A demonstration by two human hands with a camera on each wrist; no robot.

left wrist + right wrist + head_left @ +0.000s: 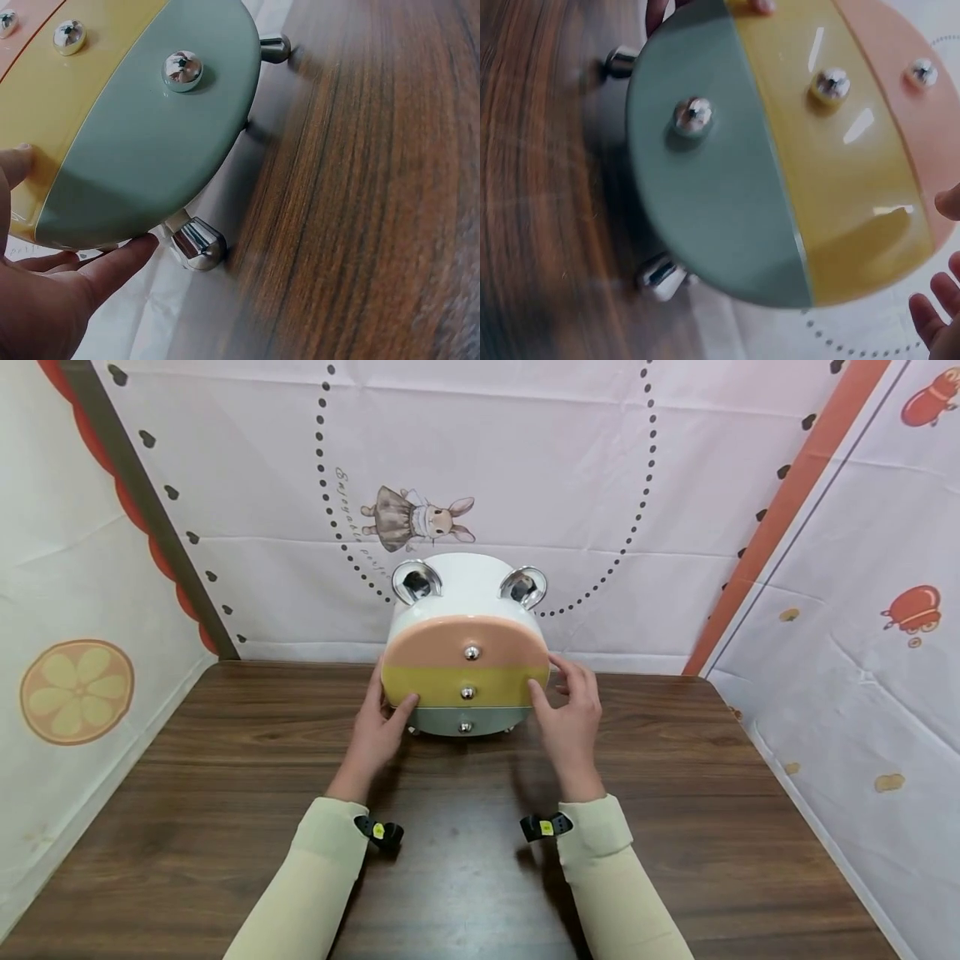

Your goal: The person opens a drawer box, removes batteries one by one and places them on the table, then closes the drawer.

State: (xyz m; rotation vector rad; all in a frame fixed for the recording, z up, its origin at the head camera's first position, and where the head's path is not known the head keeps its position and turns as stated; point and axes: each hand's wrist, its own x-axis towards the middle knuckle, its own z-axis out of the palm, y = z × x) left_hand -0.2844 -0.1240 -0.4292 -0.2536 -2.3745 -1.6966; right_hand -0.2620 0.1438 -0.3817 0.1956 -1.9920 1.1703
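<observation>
A rounded storage box (465, 643) with a white shell, three drawers and two silver eye-like rings stands on small metal legs. Its front is pink on top, yellow in the middle and green (161, 142) below, each drawer with a silver knob. My left hand (377, 735) holds the box's lower left side, thumb on the yellow front and fingers round the edge. At the right side is my right hand (570, 718), fingers loosely bent. In the right wrist view its thumb (949, 202) hovers before the front, its shadow falling on the yellow drawer; the fingers look apart from the box.
The brown wood-grain table (465, 877) reaches back to a printed cloth wall (570, 485) close behind the box. More printed cloth hangs along the left and right sides. Each wrist wears a black strap (546, 827).
</observation>
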